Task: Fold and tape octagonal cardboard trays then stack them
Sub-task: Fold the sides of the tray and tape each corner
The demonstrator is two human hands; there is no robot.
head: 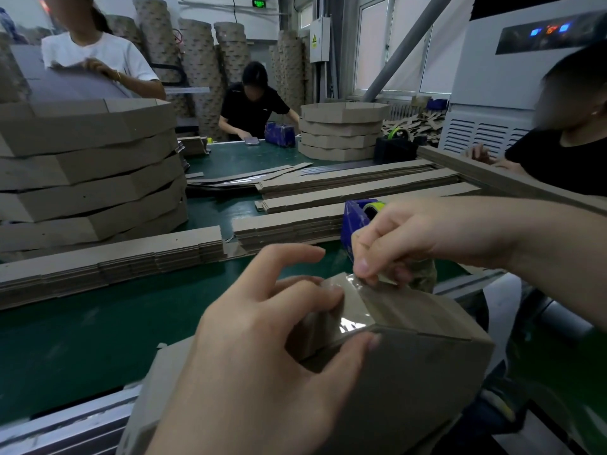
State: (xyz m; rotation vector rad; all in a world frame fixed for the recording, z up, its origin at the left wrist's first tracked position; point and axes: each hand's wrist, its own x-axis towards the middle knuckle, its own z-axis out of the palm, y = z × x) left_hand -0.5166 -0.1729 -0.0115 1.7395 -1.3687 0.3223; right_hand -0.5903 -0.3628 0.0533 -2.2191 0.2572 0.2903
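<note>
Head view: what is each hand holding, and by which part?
Left hand grips the cardboard tray at its wall joint; right hand pinches the clear tape at its top end.

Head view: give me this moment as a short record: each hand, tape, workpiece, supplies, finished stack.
left hand: grips the cardboard tray at a folded corner, fingers on the tape strip
right hand: pinches the tape strip's upper end at the tray's edge
tape strip: clear, laid over the corner joint
tape dispenser: blue, on the green table behind the right hand
flat cardboard strips: piled in rows on the table
finished trays: stacked at left
</note>
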